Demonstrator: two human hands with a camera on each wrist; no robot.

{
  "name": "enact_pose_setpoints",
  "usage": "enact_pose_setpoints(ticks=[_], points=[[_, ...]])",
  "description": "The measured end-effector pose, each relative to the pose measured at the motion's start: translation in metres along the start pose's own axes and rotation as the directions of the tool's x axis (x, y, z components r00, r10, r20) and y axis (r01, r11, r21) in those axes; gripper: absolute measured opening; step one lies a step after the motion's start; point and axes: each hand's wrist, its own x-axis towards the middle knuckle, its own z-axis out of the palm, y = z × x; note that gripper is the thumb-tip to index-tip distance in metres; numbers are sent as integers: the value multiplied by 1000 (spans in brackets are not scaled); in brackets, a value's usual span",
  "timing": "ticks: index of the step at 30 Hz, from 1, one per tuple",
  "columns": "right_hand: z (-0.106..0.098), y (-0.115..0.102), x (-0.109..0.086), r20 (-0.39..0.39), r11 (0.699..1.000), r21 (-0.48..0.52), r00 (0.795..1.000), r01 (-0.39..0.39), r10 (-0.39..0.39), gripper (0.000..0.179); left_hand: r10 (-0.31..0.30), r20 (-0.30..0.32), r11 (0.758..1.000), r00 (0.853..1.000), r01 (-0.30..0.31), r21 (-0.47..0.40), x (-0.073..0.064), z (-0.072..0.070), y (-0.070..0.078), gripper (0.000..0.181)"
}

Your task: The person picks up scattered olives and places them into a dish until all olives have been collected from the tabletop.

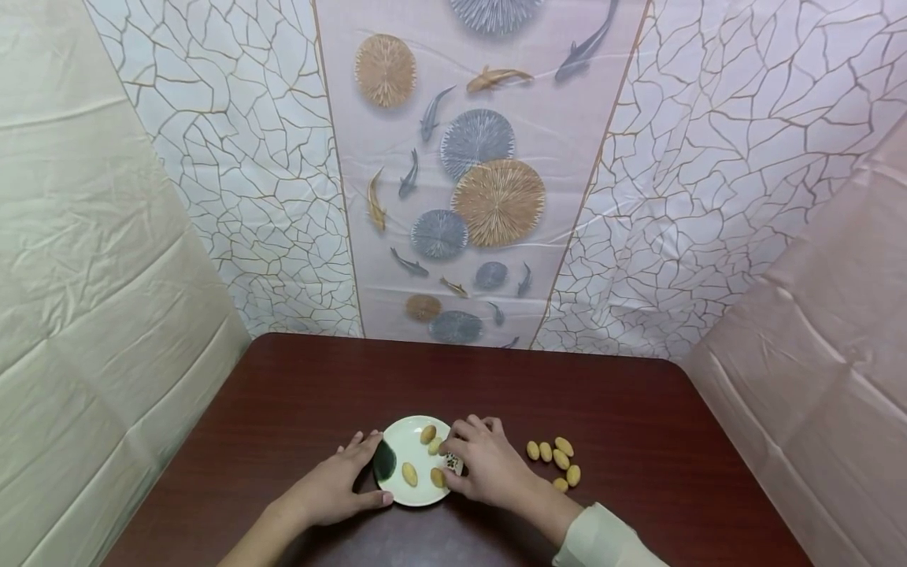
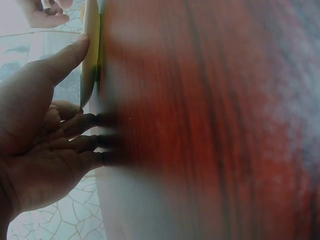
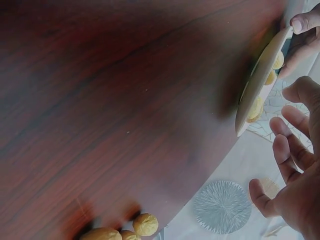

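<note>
A round white plate [image 1: 418,494] with a dark green patch and a small floral pattern lies near the front of the table. On it are several small yellow oval pieces [image 1: 409,474], nut-like in shape. My left hand [image 1: 333,480] holds the plate's left side, thumb at the near rim and fingers along the left edge. Over the right part of the plate hovers my right hand [image 1: 492,465], its thumb and fingers bent and apart. Nothing shows between those fingers in the right wrist view, where the yellow pieces [image 3: 255,109] sit beyond the fingertips.
Several more yellow oval pieces [image 1: 562,459] lie in a loose group on the dark red-brown table [image 1: 609,409], right of the right hand. Patterned cloth [image 1: 453,260] hangs behind the table's far edge, with plain fabric walls at both sides.
</note>
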Motion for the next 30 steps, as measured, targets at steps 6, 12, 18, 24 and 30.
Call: enact_pose_setpoints(ticks=[6,12,18,24,30], points=[[-2,2,-3,-26,1000,-14,1000,10,-10,17,-2,-1,1000,1000,2,-2,0,0,1,108],[-9,4,-7,-50,1000,16,999,-6,7,20,-4,5,1000,1000,4,4,0,0,2,108],[-16,8,-14,-71,1000,2,997,-18,18,24,2,4,1000,1000,-2,8,0,0,2,109],[-20,11,-23,-19,999,3,999,-42,42,26,3,3,1000,1000,-3,7,0,0,2,109],[-22,16,-30,-15,999,-1,998,-53,53,29,-2,0,1000,1000,2,9,0,1,1,109]])
